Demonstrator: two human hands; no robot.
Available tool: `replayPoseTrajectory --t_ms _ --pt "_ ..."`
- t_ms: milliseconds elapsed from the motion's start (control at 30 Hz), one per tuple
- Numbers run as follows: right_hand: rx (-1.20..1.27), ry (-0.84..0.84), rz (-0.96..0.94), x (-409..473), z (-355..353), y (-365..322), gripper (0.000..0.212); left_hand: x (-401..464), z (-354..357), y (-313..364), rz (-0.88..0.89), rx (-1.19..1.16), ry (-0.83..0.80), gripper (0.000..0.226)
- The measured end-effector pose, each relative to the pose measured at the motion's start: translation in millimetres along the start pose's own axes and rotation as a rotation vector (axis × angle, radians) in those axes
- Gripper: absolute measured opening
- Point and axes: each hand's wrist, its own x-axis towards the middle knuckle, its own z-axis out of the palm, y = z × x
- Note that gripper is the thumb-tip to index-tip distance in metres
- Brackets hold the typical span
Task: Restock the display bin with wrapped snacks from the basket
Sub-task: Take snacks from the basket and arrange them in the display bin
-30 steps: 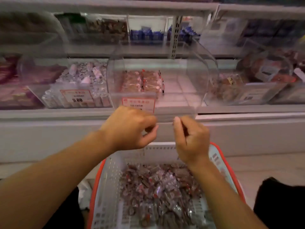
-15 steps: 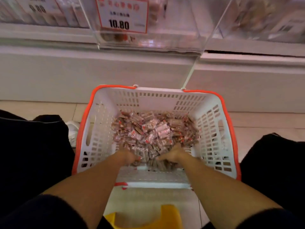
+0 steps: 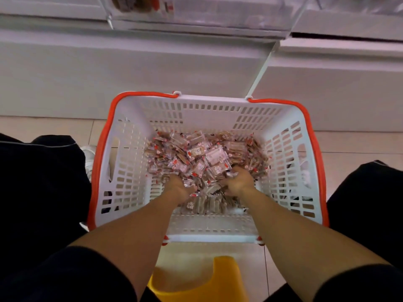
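Both hands are down in the basket (image 3: 281, 138), sunk among the wrapped snacks (image 3: 205, 158) at the near edge of the heap. The left hand (image 3: 179, 186) lies knuckles up with its fingers curled into the packets, and several wrappers bunch against its fingers; it appears to be gathering a handful. The right hand (image 3: 238, 181) sits just beside it, a little nearer the basket's right wall, its fingers likewise curled down around a clump of wrappers. Between the two hands a few packets stand on edge. The snacks are small clear wrappers with brown contents and red and white print, piled loosely over the basket's floor, thicker toward its middle and far side. The basket itself is white latticed plastic with an orange rim, standing on a pale tiled floor. Beyond its far wall rises the white base of a shelf unit (image 3: 130, 68), and above that, at the top edge of the view, the bottom of the clear display bin (image 3: 218, 12) shows, blurred, with some brown packets inside. On either side of the basket are the person's dark-clothed knees, and nearer than the basket a yellow stool (image 3: 196, 280) pokes out.
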Motion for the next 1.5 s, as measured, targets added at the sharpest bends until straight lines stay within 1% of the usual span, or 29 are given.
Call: replayPoseTrajectory --t_ms 33,67,100,133,167,233,300,333,367,400,433,467,533,567,633,700,733,800,867,967,1067,1100,1167,1233,1300,1333,1400,1433,1500 --pt "0.036 -0.002 0.034 0 -2 -1 0.060 -1 1 -2 -0.006 0.030 -0.029 0.075" --pt "0.061 -0.006 0.066 0 -4 -3 0.057 -4 1 -2 -0.009 0.044 -0.062 0.089" --pt "0.076 -0.010 0.093 -1 -7 -4 0.048 -5 2 -2 0.002 0.041 -0.092 0.099" --pt "0.084 -0.009 0.116 -2 -9 -6 0.036 -5 1 -2 0.014 0.022 -0.119 0.101" --pt "0.084 -0.001 0.137 -2 -11 -8 0.028 -5 0 -3 0.015 -0.025 -0.140 0.096" --pt "0.044 0.023 0.157 -4 -15 -12 0.026 -4 -3 -3 -0.003 -0.102 -0.142 0.082" --pt "-0.070 0.052 0.133 -8 -21 -20 0.023 -5 -8 -3 0.049 -0.081 -0.028 0.066" --pt "-0.170 0.052 0.100 -10 -25 -26 0.021 -6 -10 -2 0.065 -0.087 0.025 0.067" --pt "-0.287 0.037 0.059 -12 -30 -33 0.021 -8 -14 1 0.068 -0.122 0.057 0.072" --pt "-0.411 0.014 0.018 -14 -36 -42 0.025 -11 -17 4 0.063 -0.168 0.067 0.076" --pt "-0.527 -0.011 -0.015 -17 -43 -53 0.028 -15 -20 7 0.061 -0.214 0.055 0.075" --pt "-0.620 -0.041 -0.039 -21 -52 -64 0.026 -18 -24 11 0.050 -0.291 0.002 0.072" --pt "-0.745 -0.142 -0.058 -31 -69 -86 0.016 -27 -31 18 0.007 -0.496 -0.169 0.068" --pt "-0.765 -0.201 -0.062 -37 -76 -94 0.013 -31 -34 20 -0.004 -0.565 -0.235 0.068" --pt "-0.701 -0.318 -0.108 -48 -85 -103 0.016 -36 -38 22 0.022 -0.554 -0.285 0.059" --pt "-0.507 -0.439 -0.155 -61 -84 -105 0.028 -43 -41 23 0.032 -0.515 -0.311 0.044" --pt "-0.450 -0.488 -0.176 -67 -81 -106 0.038 -45 -43 24 0.021 -0.526 -0.338 0.037" --pt "-0.492 -0.555 -0.229 -79 -74 -108 0.050 -54 -50 30 0.003 -0.566 -0.403 0.033" --pt "-0.561 -0.591 -0.282 -88 -67 -110 0.049 -64 -57 42 0.001 -0.627 -0.446 0.040" --pt "-0.509 -0.595 -0.354 -99 -63 -114 0.037 -81 -72 59 0.035 -0.706 -0.542 0.046" --pt "-0.380 -0.489 -0.511 -110 -65 -123 0.022 -94 -84 66 0.117 -0.685 -0.664 0.046" --pt "-0.312 -0.457 -0.557 -112 -67 -125 0.020 -99 -87 68 0.137 -0.679 -0.710 0.046" --pt "-0.192 -0.443 -0.612 -117 -71 -129 0.023 -107 -91 68 0.192 -0.666 -0.787 0.043" --pt "-0.165 -0.454 -0.631 -123 -74 -130 0.020 -111 -92 67 0.248 -0.665 -0.825 0.034" --pt "-0.163 -0.433 -0.651 -127 -75 -132 0.012 -113 -93 66 0.280 -0.677 -0.825 0.029" --pt "-0.140 -0.414 -0.657 -129 -74 -133 0.016 -114 -91 66 0.285 -0.691 -0.810 0.030" --pt "0.000 -0.442 -0.601 -129 -75 -136 0.026 -115 -87 66 0.289 -0.767 -0.766 0.028" --pt "0.074 -0.476 -0.574 -130 -76 -136 0.028 -116 -86 66 0.293 -0.819 -0.737 0.028" --pt "0.148 -0.499 -0.596 -131 -78 -135 0.022 -118 -84 67 0.303 -0.912 -0.702 0.028"
